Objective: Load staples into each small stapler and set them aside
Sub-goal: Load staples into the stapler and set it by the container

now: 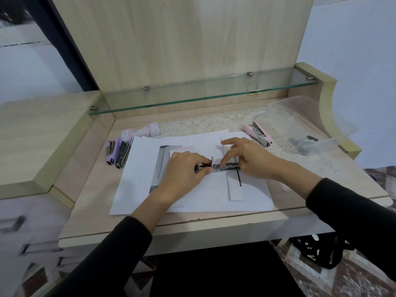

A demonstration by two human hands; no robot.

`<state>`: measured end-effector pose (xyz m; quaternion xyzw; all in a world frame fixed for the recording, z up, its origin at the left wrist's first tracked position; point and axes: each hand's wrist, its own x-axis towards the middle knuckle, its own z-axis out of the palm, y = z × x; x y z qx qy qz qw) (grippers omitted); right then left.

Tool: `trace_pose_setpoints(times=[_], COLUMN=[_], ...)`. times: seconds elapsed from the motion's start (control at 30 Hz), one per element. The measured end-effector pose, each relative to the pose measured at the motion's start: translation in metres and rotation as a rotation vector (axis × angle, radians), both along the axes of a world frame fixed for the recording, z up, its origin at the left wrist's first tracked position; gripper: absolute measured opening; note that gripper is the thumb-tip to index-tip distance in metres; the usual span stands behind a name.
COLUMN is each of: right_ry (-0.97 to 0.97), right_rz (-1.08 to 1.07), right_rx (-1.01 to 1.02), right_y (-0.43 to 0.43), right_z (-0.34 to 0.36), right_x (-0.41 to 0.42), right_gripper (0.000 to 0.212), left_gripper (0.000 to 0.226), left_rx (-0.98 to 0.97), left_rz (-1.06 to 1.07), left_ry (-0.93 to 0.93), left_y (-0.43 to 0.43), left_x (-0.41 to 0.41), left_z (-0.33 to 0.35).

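The loading step is in hand. The small silver metal stapler (224, 166), opened out flat, sits on the loose white paper sheets (192, 196) in the middle of the pale wooden surface (90, 211). The left hand (184, 168) has a closed grip, its fingers curled and pinching the stapler's left end. The right hand (250, 158) bends a finger down onto the rail with the forefinger lifted clear. I cannot tell whether its thumb closes underneath or whether it holds a strip of staples.

A purple plastic stapler (110, 152) and a dark grey stapler (122, 154) lie side by side near the left edge. A pink plastic stapler (258, 132) lies toward the back right corner, and the small pink-and-white staple boxes (141, 132) are toward the back left.

Next, I judge, the strip must sit square in the channel before the top is swung shut. The left hand's steadying hold matters, since the thin rail could skid on the paper.
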<state>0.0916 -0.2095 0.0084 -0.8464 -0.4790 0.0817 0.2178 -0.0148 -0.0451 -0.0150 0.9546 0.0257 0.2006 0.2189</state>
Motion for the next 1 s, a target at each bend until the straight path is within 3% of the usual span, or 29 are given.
trace_pose_setpoints(times=[0.83, 1.0], right_ry=[-0.047, -0.023], right_rz=[-0.061, 0.011], right_rx=[0.13, 0.109], right_y=[-0.013, -0.011], right_z=[-0.007, -0.007], right_x=[0.006, 0.003], right_gripper=[0.049, 0.06], left_gripper=[0.014, 0.012], left_rx=[0.004, 0.013], left_rz=[-0.006, -0.025], left_ry=[-0.015, -0.033], left_y=[0.001, 0.001], left_x=[0.001, 0.001], left_z=[-0.002, 0.0])
